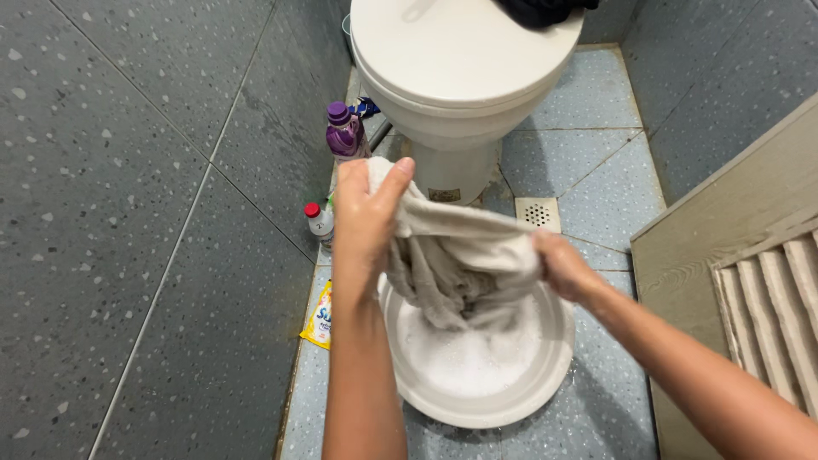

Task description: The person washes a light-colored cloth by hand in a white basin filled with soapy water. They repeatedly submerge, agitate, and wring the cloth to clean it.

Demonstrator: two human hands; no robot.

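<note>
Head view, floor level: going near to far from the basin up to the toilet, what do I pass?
White round basin of sudsy water → wet beige cloth gripped by left hand and right hand → square white floor drain → white toilet with closed lid.

A white toilet with its lid shut stands at the far end of a narrow room. Left of it rises a dark grey speckled tile wall. Before the toilet spreads a pale blue tiled floor with a small square drain. Right of the toilet stands a louvred wooden door.
</note>
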